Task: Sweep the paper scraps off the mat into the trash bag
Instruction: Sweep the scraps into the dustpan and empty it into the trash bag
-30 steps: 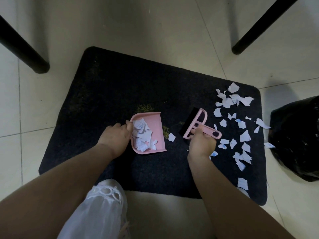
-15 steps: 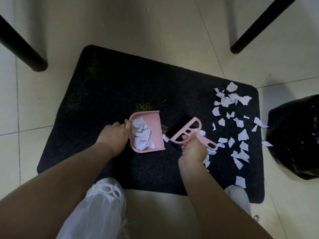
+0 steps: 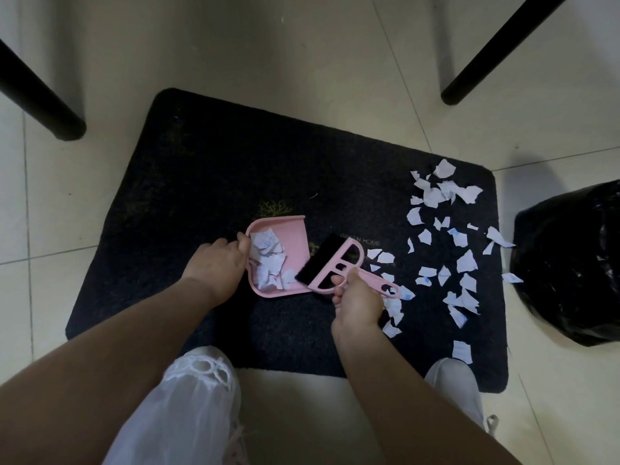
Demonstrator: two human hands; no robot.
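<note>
A: Item one, the mat point(image 3: 208, 182). We log it as dark and rectangular, lying on pale floor tiles point(image 3: 302, 62), with faint gold lettering near its middle.

B: Item two, the dustpan point(image 3: 295, 234). We record it pink, resting on the mat's centre, open edge to the right, a heap of white scraps against its left wall. Our left hand point(image 3: 214, 266) grips its left rim, fingers curled closed over the edge.

A: Item three, the brush point(image 3: 339, 263). Pink frame, black bristles lying across the pan's right lip. Our right hand point(image 3: 357, 305) is wrapped tight round the handle, thumb on top.

B: Item four, loose paper scraps point(image 3: 466, 261). We count them scattered over the mat's right third, a couple spilled onto the tiles beyond its right edge.

A: Item five, the trash bag point(image 3: 570, 263). Black, glossy, on the floor just right of the mat.

B: Item six, two black furniture legs point(image 3: 40, 95), far left and far right.
</note>
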